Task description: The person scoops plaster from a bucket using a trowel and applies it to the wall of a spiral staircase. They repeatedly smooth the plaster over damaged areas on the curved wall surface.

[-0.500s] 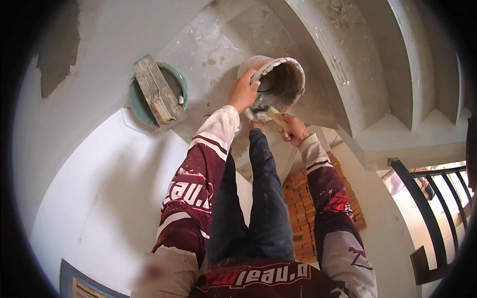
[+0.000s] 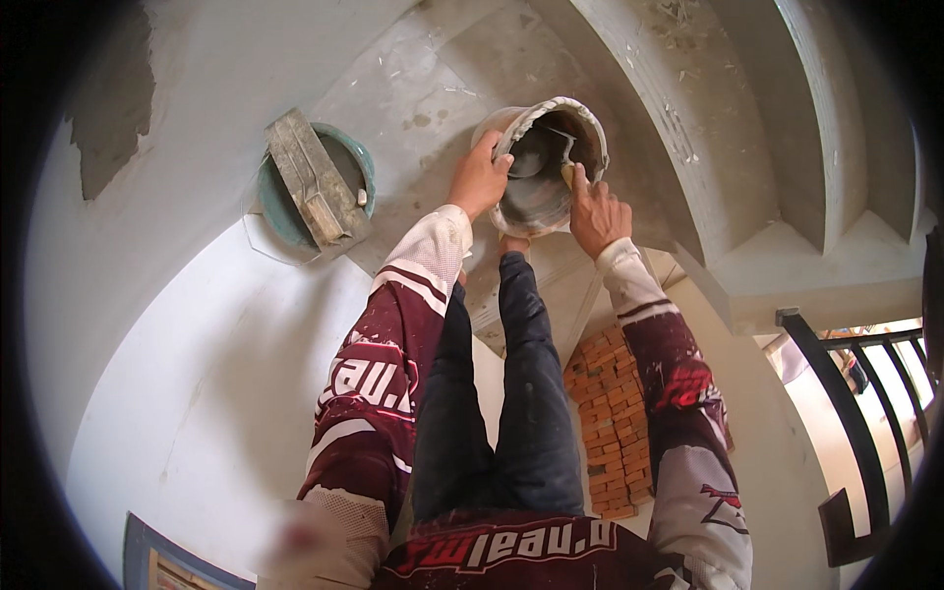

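Note:
A mortar-crusted bucket (image 2: 500, 122) is tipped so that its mouth is turned toward me, with grey residue on its inner wall. My left hand (image 2: 480, 177) grips the rim on its left side, thumb over the edge. In my right hand (image 2: 598, 214) is the pale yellow handle of a trowel (image 2: 567, 175). Its metal shank reaches into the bucket near the right inner wall; how much of the blade touches the wall I cannot tell.
Left of the bucket stands a green tub (image 2: 273, 202) with a mortar-stained wooden float (image 2: 315, 177) lying across it. Concrete stairs (image 2: 728, 128) rise on the right, above a black railing (image 2: 836, 413). Stacked bricks (image 2: 610, 423) lie below, and a white wall (image 2: 197, 393) curves along the left.
My right hand has moved up and right with the trowel, from the bucket's lower rim to its right side. The bucket's mouth has shifted slightly upward; my left hand keeps its grip.

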`<state>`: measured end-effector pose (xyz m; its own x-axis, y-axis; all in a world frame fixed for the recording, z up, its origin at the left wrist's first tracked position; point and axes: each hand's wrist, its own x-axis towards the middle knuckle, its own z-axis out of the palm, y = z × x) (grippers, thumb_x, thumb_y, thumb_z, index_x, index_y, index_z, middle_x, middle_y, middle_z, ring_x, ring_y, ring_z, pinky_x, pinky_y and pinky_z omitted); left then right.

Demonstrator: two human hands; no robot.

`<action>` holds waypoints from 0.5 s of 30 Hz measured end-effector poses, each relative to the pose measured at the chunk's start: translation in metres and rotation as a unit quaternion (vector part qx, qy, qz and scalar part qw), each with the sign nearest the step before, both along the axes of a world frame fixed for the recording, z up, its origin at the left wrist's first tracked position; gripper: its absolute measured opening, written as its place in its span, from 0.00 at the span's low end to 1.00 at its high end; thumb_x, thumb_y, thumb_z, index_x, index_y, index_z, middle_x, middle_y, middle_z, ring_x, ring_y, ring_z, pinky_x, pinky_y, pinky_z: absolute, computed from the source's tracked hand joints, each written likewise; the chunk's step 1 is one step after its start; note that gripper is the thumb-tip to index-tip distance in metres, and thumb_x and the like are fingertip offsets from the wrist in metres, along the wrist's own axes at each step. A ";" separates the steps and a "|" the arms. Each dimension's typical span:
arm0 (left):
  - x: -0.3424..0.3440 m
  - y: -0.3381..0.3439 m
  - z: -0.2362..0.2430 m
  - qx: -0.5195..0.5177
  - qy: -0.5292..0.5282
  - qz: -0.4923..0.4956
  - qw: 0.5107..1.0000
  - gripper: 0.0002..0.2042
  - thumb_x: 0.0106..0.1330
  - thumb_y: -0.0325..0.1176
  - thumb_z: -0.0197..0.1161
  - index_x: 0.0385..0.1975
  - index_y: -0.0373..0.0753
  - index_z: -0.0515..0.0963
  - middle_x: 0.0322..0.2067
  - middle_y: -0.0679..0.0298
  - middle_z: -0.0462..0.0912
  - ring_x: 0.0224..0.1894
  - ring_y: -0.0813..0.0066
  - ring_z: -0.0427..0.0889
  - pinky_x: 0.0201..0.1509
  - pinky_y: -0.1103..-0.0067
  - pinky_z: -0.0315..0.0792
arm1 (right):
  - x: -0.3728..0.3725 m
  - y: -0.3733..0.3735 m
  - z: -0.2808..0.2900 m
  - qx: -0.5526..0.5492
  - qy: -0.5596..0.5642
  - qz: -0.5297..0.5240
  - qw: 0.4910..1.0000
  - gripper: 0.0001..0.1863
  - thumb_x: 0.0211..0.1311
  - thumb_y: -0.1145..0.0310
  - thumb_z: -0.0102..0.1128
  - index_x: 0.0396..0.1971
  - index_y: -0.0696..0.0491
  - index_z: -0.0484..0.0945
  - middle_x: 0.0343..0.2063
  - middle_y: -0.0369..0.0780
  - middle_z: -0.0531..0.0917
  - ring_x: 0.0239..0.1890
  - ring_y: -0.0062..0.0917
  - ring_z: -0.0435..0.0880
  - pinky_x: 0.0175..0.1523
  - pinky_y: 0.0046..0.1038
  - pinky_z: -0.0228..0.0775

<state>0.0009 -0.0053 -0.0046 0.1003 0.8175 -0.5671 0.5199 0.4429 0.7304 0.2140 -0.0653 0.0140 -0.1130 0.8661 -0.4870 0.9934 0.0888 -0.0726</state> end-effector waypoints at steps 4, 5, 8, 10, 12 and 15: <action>0.011 0.000 0.003 0.016 -0.008 -0.003 1.000 0.16 0.65 0.32 0.60 0.52 0.38 0.71 0.44 0.41 0.81 0.50 0.37 0.77 0.53 0.58 0.71 | -0.001 -0.006 -0.015 -0.056 -0.011 -0.001 0.998 0.30 0.60 0.64 0.52 0.64 0.53 0.67 0.35 0.50 0.83 0.34 0.41 0.86 0.38 0.41 0.78; 0.013 -0.001 0.005 0.023 -0.003 0.000 1.000 0.16 0.65 0.31 0.60 0.52 0.38 0.71 0.44 0.41 0.81 0.50 0.37 0.77 0.53 0.58 0.71 | -0.003 -0.009 -0.017 -0.096 0.005 -0.025 0.995 0.29 0.60 0.64 0.52 0.63 0.54 0.68 0.36 0.52 0.84 0.35 0.42 0.86 0.39 0.42 0.78; 0.007 -0.006 0.002 0.033 -0.014 -0.007 0.999 0.16 0.65 0.31 0.60 0.52 0.38 0.71 0.44 0.41 0.81 0.50 0.37 0.77 0.53 0.59 0.71 | -0.019 -0.012 -0.010 -0.166 0.079 -0.096 0.978 0.26 0.58 0.63 0.54 0.57 0.56 0.74 0.37 0.56 0.84 0.37 0.45 0.86 0.43 0.43 0.78; 0.008 -0.008 0.000 0.021 -0.018 0.009 1.000 0.16 0.65 0.31 0.59 0.52 0.37 0.71 0.43 0.41 0.81 0.50 0.38 0.78 0.52 0.59 0.71 | -0.017 -0.025 -0.021 -0.143 0.151 -0.149 0.967 0.24 0.57 0.62 0.56 0.52 0.58 0.77 0.38 0.59 0.83 0.38 0.47 0.86 0.44 0.44 0.77; 0.008 -0.009 0.000 0.017 -0.013 0.021 1.000 0.16 0.65 0.30 0.59 0.52 0.38 0.71 0.43 0.41 0.81 0.49 0.38 0.78 0.52 0.59 0.71 | -0.012 -0.030 -0.029 -0.128 0.257 -0.135 0.948 0.21 0.58 0.60 0.58 0.47 0.58 0.79 0.34 0.56 0.84 0.31 0.42 0.86 0.38 0.40 0.77; 0.005 -0.010 0.000 0.018 0.002 0.029 0.999 0.17 0.65 0.31 0.59 0.53 0.38 0.71 0.43 0.41 0.81 0.49 0.39 0.79 0.52 0.60 0.72 | -0.005 -0.026 -0.026 -0.305 0.414 -0.359 0.779 0.21 0.61 0.58 0.57 0.47 0.58 0.78 0.27 0.48 0.83 0.21 0.31 0.80 0.27 0.30 0.72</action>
